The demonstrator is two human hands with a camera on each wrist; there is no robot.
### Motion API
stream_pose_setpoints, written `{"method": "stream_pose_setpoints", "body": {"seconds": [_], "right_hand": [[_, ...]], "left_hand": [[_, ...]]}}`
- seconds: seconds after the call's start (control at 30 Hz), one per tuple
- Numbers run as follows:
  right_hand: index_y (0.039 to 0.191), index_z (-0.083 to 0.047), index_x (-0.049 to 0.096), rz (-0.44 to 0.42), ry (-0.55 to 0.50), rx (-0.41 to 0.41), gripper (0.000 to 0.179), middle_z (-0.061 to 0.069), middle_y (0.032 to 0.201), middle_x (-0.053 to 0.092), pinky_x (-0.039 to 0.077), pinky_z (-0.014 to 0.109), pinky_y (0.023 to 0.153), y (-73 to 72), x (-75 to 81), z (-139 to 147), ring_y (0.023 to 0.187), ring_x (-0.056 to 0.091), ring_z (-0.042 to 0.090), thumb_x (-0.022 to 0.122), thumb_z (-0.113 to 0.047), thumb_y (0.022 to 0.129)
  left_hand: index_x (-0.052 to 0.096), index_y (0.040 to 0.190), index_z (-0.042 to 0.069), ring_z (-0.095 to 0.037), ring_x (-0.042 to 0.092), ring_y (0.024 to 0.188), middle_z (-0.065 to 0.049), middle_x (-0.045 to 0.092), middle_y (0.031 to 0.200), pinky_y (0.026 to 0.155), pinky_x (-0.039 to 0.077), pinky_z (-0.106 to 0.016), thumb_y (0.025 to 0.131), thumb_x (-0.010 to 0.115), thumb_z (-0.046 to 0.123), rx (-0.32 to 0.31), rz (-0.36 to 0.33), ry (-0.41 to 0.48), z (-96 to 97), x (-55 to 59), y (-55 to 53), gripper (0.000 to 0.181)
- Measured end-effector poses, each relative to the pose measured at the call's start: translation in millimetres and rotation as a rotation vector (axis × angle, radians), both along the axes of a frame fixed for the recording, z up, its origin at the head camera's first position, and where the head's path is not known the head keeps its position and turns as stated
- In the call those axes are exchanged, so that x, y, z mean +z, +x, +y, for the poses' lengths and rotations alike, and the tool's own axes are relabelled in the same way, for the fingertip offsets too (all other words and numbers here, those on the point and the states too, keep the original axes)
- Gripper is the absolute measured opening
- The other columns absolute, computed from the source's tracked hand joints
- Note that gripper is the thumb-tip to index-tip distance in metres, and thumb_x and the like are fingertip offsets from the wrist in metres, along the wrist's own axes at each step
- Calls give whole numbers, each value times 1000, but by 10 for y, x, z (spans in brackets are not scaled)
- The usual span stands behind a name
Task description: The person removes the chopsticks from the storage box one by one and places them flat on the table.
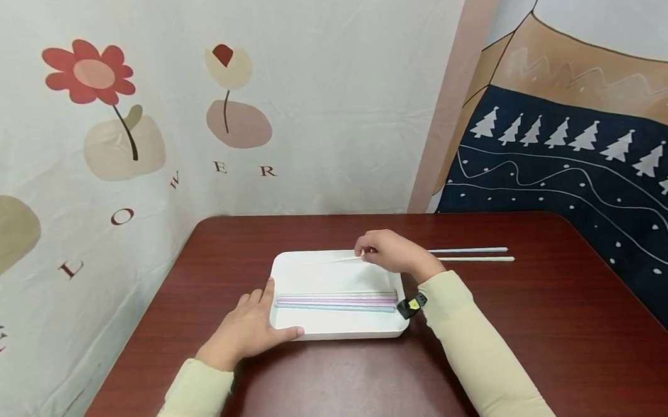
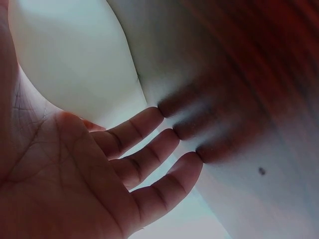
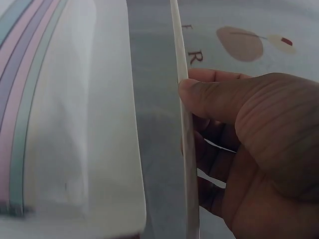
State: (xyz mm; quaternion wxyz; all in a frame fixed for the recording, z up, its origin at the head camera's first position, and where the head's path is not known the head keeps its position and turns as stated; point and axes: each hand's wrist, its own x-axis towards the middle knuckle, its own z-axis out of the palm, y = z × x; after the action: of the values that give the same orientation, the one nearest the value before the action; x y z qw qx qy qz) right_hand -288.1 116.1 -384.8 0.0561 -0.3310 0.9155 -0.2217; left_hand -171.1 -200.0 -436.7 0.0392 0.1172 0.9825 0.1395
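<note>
A white rectangular tray (image 1: pixel 340 329) lies on the table. Inside it, near its front, several pastel straws (image 1: pixel 339 301) rest side by side in blue, purple, pink and green. My right hand (image 1: pixel 393 251) is above the tray's back right part, pinching a thin whitish straw (image 3: pixel 180 55) between thumb and fingers. In the right wrist view this straw runs past the tray's rim. My left hand (image 1: pixel 249 326) rests at the tray's left front corner, thumb along the front edge. In the left wrist view its other fingers (image 2: pixel 164 191) reach loosely down to the tabletop.
Two more straws, one light blue (image 1: pixel 472 250) and one pale green (image 1: pixel 478 259), lie on the dark red table (image 1: pixel 544 323) right of the tray, partly behind my right hand. Printed cloth (image 1: pixel 334 108) hangs behind the table and along its left side.
</note>
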Motion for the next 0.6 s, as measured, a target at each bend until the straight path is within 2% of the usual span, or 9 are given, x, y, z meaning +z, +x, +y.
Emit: {"method": "stream_pose_setpoints", "body": {"seconds": [0.37, 0.6], "right_hand": [[102, -14, 72, 21, -27, -89, 13, 0, 99, 67, 52, 39, 84, -15, -67, 570, 90, 58, 19, 65, -5, 95], [98, -15, 72, 17, -42, -148, 13, -2, 93, 65, 48, 38, 79, -13, -131, 930, 85, 55, 19, 64, -5, 95]], "left_hand": [[18, 154, -8, -49, 42, 127, -28, 46, 139, 101, 39, -54, 74, 59, 83, -6, -8, 4, -7, 16, 3, 128], [18, 154, -8, -48, 42, 128, -27, 46, 140, 100, 40, -55, 74, 58, 84, -2, -18, 1, 4, 23, -1, 128]]}}
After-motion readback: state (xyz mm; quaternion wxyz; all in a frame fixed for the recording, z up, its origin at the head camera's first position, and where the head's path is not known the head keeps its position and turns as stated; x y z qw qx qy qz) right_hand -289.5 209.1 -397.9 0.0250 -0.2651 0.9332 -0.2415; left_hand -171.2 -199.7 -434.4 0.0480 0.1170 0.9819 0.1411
